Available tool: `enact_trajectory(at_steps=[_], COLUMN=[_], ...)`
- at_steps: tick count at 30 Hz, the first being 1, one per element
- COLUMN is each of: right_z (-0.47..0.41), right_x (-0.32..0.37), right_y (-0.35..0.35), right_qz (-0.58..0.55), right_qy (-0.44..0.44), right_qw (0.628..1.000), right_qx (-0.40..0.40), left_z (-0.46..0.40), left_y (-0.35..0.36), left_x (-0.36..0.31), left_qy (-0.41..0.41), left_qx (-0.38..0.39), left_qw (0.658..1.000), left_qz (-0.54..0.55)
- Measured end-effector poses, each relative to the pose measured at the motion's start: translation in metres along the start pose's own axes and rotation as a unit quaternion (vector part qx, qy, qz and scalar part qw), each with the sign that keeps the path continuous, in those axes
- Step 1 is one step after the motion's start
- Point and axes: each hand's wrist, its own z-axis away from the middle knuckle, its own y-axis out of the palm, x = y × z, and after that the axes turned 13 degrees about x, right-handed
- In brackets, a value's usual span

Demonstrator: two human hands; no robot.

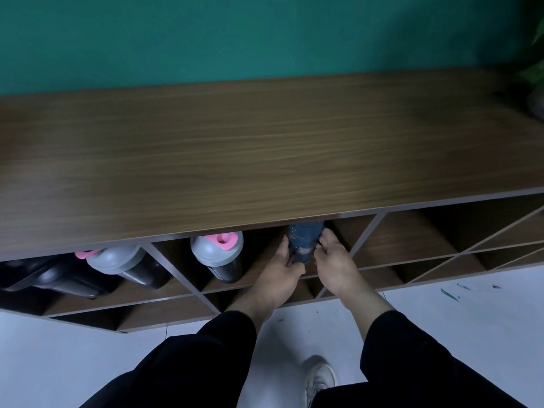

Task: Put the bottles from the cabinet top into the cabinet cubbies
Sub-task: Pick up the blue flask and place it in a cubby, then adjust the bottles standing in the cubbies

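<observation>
Bottles lie in the cubbies under the wooden top: at far left a black bottle, then a grey-lidded shaker, another shaker one cubby over. The left hand and right hand both grip a blue bottle inside the next cubby. Behind is a teal wall, below a white floor, with a shoe between the black sleeves

A teal wall rises behind a long wooden cabinet. Below lies a pale floor flecked with green paint. Leaves show at far right.
</observation>
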Motion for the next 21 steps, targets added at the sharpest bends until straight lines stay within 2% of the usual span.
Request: enact_trajectory(at_steps=[4,7,10,13,15,18,21], right_z=[0.006,0.011,0.011,0.006,0.000,-0.014,-0.023], right_x=[0.000,-0.002,0.002,0.019,0.028,0.034,0.034], right_y=[0.009,0.021,0.039,0.059,0.072,0.092,0.107], right_qz=[0.086,0.163,0.182,0.168,0.168,0.173,0.177], right_qy=[0.130,0.176,0.130,0.058,0.039,0.042,0.052], right_qw=[0.988,0.968,0.969,0.977,0.977,0.976,0.973], right_qx=[-0.002,0.067,0.105,0.116,0.123,0.127,0.137], left_z=[0.008,0.023,0.037,0.056,0.071,0.085,0.088], left_y=[0.000,-0.003,-0.018,-0.037,-0.045,-0.052,-0.061], left_x=[0.004,0.013,0.030,0.044,0.042,0.032,0.028], left_qy=[-0.024,-0.042,-0.076,-0.109,-0.103,-0.069,-0.038], left_qx=[-0.064,-0.108,-0.162,-0.243,-0.284,-0.274,-0.235], left_qw=[0.997,0.992,0.983,0.955,0.942,0.944,0.961], left_qz=[-0.047,-0.045,0.028,0.129,0.145,0.172,0.143])
